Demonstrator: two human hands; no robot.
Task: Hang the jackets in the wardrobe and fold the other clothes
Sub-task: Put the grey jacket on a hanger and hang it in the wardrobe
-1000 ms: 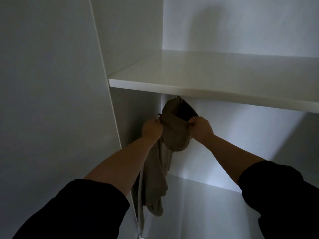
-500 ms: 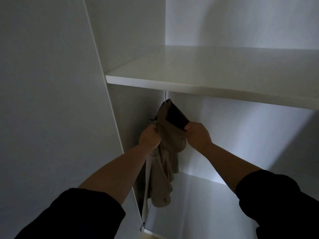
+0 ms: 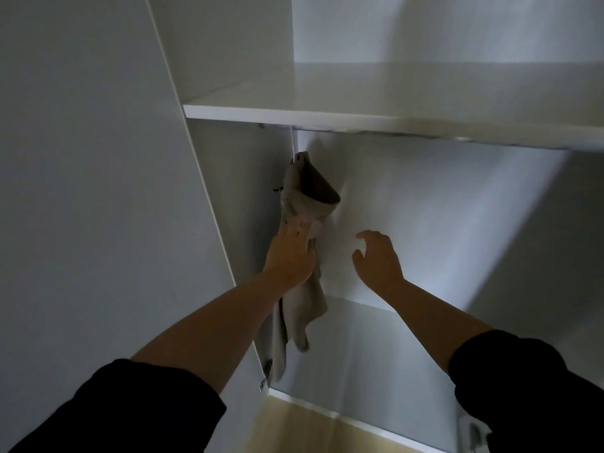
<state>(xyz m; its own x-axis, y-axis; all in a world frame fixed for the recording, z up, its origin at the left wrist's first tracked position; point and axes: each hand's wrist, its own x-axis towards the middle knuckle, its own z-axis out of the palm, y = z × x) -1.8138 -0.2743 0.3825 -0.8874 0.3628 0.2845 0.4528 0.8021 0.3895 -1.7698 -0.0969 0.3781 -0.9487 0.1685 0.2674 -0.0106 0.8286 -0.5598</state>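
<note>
The jacket (image 3: 300,201) hangs upright at the far left of the wardrobe (image 3: 457,207), 1 hand on it
Under the shelf (image 3: 294,113), the left hand (image 3: 289,253) reaches up, straight fingers flat on the cloth; the right hand (image 3: 376,256) hovers just right of the jacket, apart from it, fingers loosely curled round nothing

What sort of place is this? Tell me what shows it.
Probably a home wardrobe: white shelf above, beige jacket hanging under it, wood floor below.
</note>
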